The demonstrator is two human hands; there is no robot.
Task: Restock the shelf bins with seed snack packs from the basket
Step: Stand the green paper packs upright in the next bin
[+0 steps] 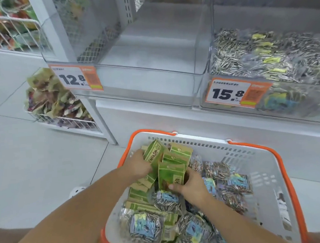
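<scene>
Both hands work inside the white basket [264,172] — the left hand [139,165] and right hand [190,184] each curl around green seed packs [171,170], lifting a bunch above clear sunflower-seed packs [145,225]. Beyond, the left clear bin [142,80] marked 12.8 sits bare-floored beside the right bin [288,98] — heaped with seed packs.

Two hands [139,165] in one basket [271,169]; two clear shelf bins [199,75]; two price tags [76,78]; two wire racks [45,119]; green packs [171,170] and clear seed packs [145,227] too heaped to count.
</scene>
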